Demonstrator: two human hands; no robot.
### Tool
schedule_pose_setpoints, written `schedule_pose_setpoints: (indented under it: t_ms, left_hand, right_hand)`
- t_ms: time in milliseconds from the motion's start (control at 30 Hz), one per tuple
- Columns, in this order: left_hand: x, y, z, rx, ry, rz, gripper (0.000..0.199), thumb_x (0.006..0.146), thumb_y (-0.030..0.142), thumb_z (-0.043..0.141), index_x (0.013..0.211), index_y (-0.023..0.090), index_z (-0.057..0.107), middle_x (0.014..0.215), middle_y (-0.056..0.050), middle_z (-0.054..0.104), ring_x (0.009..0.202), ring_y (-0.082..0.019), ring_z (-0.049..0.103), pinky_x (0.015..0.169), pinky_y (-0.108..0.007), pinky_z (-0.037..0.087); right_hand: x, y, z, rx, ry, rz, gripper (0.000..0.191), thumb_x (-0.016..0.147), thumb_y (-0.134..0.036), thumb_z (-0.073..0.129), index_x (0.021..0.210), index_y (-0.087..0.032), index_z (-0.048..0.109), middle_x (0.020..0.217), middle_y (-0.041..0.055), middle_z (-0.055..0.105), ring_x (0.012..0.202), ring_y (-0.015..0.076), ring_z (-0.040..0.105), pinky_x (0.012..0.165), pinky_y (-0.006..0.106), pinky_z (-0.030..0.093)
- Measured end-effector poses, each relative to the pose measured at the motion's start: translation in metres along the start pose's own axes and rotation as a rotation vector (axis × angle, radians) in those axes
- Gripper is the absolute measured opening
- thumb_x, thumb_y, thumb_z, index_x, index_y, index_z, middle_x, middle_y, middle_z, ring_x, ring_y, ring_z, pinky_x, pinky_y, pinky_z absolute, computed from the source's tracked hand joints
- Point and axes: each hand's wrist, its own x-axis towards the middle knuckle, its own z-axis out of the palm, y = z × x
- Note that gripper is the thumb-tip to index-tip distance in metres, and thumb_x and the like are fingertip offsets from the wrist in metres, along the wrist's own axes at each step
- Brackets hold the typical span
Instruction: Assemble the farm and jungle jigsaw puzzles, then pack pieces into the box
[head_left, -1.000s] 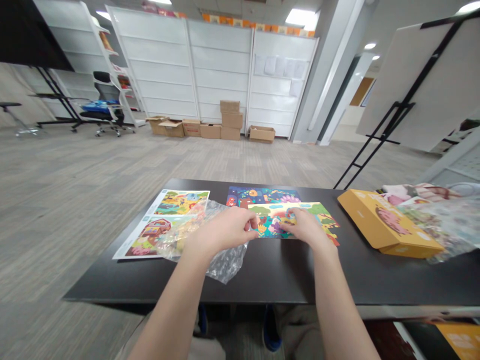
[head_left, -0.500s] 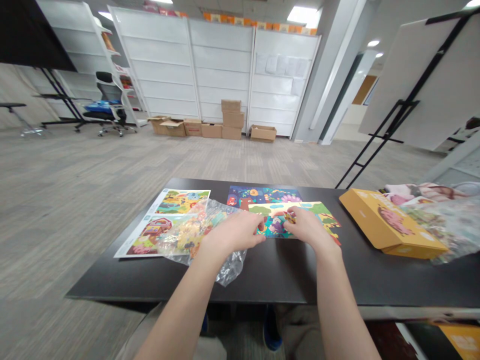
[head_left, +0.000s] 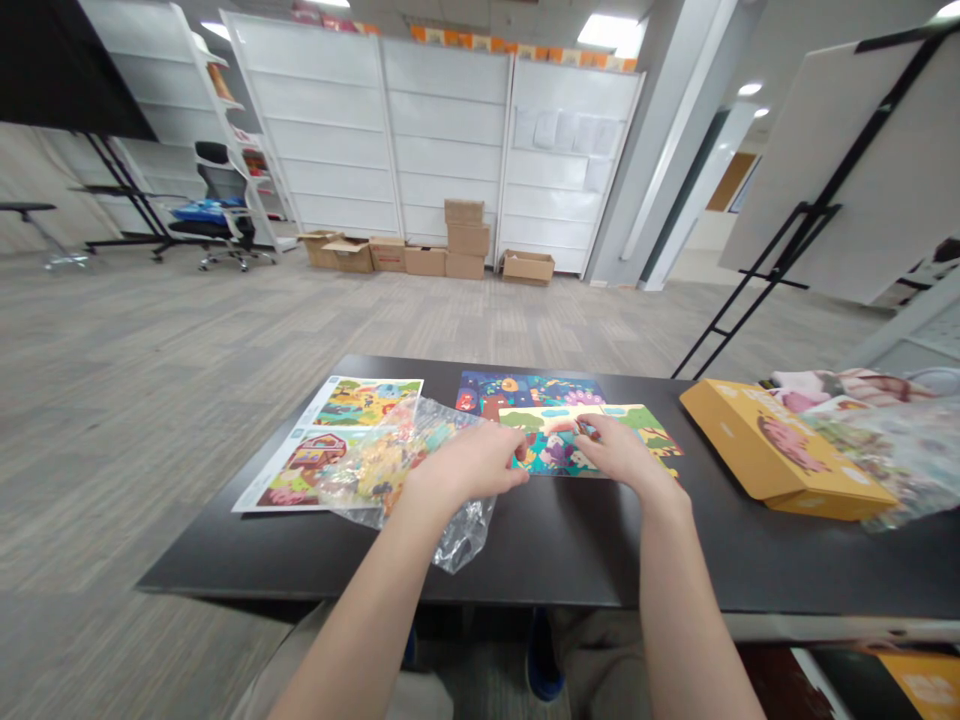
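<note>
My right hand (head_left: 616,450) is above a partly built jigsaw puzzle (head_left: 516,416), its thumb and fingertips pinched on a small colourful puzzle piece (head_left: 589,430). The fingers hide much of that piece. At the puzzle's left end, my left hand (head_left: 480,458) hovers with its thumb held apart from bent fingers, and nothing shows in it. Under my left hand and forearm lies a clear plastic bag (head_left: 461,535) of loose puzzle pieces. A dark blue picture puzzle (head_left: 525,385) lies just behind the brighter one and is partly covered by it.
Printed picture sheets (head_left: 360,404) lie at the left, overlapped by the bag. A yellow box (head_left: 765,450) with a pig picture stands at the right, beside another plastic bag (head_left: 907,450). The black table (head_left: 555,570) ends close to my legs.
My right hand has shifted slightly, and its fingertips have turned on the puzzle piece over the puzzle. My left hand stays in nearly the same place.
</note>
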Motion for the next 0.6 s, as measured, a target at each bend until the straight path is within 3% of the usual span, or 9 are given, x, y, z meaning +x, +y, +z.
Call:
schedule_pose_setpoints:
  t_ms: [300,600]
  left_hand:
    - [-0.001,0.001,0.0,0.002,-0.01,-0.003,0.02,0.08,0.032,0.067,0.098,0.022,0.068,0.088,-0.004,0.074,0.079,-0.021,0.068,0.067,-0.028,0.046]
    - [0.006,-0.008,0.008,0.017,0.099,-0.026,0.017,0.085,0.028,0.06,0.099,0.023,0.068,0.093,-0.004,0.073,0.083,-0.021,0.069,0.072,-0.029,0.049]
  right_hand:
    - [0.001,0.006,0.009,-0.012,-0.012,-0.079,0.04,0.082,-0.024,0.063,0.121,-0.015,0.066,0.123,0.0151,0.067,0.113,0.0284,0.061,0.098,0.036,0.043]
    - [-0.005,-0.002,0.012,-0.001,-0.01,-0.11,0.031,0.08,-0.028,0.069,0.11,-0.019,0.071,0.113,0.012,0.062,0.11,0.0278,0.058,0.099,0.039,0.044]
